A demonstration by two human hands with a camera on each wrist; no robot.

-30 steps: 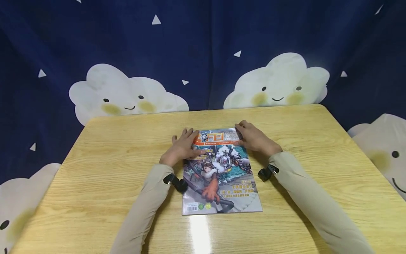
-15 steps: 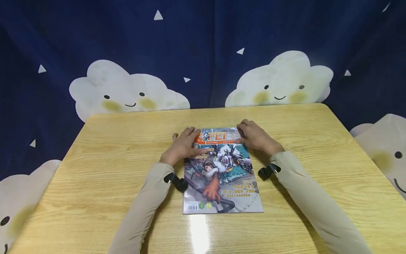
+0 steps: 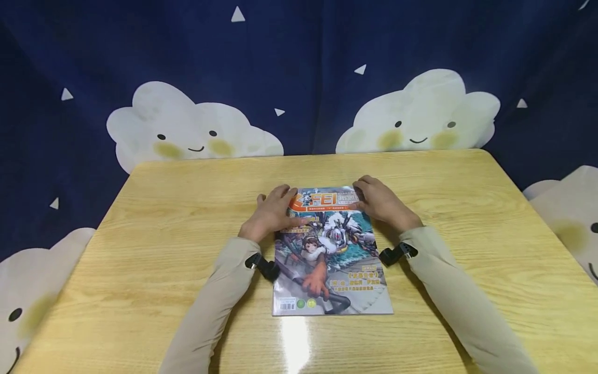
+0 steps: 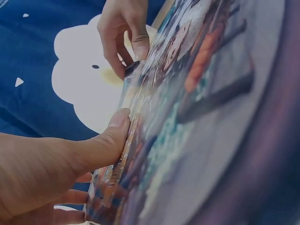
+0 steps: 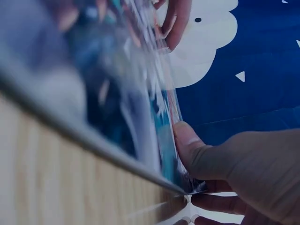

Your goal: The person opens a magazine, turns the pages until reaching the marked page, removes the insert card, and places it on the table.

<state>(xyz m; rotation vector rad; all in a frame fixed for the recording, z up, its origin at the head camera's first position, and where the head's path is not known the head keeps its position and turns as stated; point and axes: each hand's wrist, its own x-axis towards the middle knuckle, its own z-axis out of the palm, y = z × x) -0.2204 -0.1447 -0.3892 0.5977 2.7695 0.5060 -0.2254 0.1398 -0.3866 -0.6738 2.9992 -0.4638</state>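
Note:
A glossy magazine (image 3: 336, 259) lies flat on the wooden table, with a cartoon girl and a white robot on its cover. Its masthead with orange lettering is at the far end. My left hand (image 3: 272, 214) holds the far left corner, thumb on the cover and fingers over the side edge. At the far right corner, my right hand (image 3: 384, 204) grips the magazine the same way. The left wrist view shows the left thumb (image 4: 110, 138) pressing on the cover. In the right wrist view, the right thumb (image 5: 192, 145) lies on the cover while fingers reach round the corner.
The wooden table (image 3: 163, 249) extends to both sides of the magazine. Behind it hangs a dark blue curtain (image 3: 299, 62) printed with white clouds and triangles. Light glares off the table just in front of the magazine (image 3: 295, 343). Each wrist wears a small black camera (image 3: 263, 267).
The head view has shifted a little, so everything sits slightly farther right in it. Both hands keep their hold on the magazine's far corners, and the magazine stays in place on the table.

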